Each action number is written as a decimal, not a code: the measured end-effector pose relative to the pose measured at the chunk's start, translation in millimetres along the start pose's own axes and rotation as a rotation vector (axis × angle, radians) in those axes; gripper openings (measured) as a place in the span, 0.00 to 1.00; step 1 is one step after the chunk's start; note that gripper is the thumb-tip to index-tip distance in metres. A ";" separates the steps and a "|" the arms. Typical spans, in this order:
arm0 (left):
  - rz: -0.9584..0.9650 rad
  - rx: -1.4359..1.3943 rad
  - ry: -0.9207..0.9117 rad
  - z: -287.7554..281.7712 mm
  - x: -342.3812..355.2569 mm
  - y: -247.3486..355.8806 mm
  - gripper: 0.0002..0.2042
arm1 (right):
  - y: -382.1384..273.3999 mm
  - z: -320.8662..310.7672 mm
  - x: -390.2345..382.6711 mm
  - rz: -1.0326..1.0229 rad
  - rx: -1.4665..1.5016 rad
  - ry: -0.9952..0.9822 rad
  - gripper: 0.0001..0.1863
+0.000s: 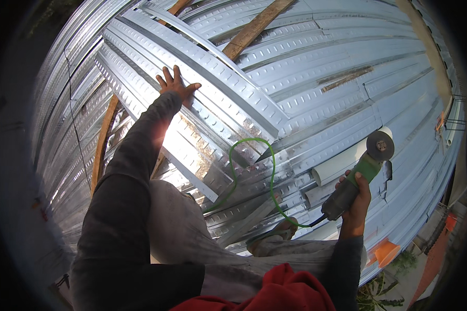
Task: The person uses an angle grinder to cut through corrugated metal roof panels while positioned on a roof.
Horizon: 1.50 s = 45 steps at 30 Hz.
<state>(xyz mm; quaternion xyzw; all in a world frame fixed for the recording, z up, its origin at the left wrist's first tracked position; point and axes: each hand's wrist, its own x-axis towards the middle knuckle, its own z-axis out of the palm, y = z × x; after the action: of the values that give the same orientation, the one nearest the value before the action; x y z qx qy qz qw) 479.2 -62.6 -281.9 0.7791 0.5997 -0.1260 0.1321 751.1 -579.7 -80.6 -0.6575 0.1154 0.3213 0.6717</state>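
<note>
My left hand (pixel 176 90) lies with fingers spread on a loose ribbed sheet of galvanized metal decking (pixel 228 101), which rests slantwise over the other sheets. In my right hand (pixel 359 205) is a green and black angle grinder (pixel 342 198), held upright at my right, with the fingers wrapped round its body. Its dark round disc (pixel 380 145) is at the upper end, apart from the decking sheet under my left hand. A green power cord (pixel 273 181) runs from the grinder's lower end and loops across the metal in front of my knees.
Wooden planks (pixel 257 28) lie at the far side and at the left (pixel 105 140). A white pipe (pixel 340 165) lies beside the grinder. Ribbed decking (pixel 399 93) spreads all around. An orange object (pixel 385 253) sits near the right edge, with plants (pixel 381 295) below. A thin dark cable (pixel 73 114) crosses the left.
</note>
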 end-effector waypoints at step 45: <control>0.290 -0.914 -0.396 -18.5 -431.8 244.2 0.29 | 5.7 23.5 81.6 0.188 0.128 -0.380 0.22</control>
<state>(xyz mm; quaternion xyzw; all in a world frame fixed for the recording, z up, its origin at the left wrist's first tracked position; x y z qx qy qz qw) 608.7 -505.2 -98.0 0.6780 0.4429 0.0234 0.5861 804.2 -534.8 -129.8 -0.5275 0.0677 0.4928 0.6887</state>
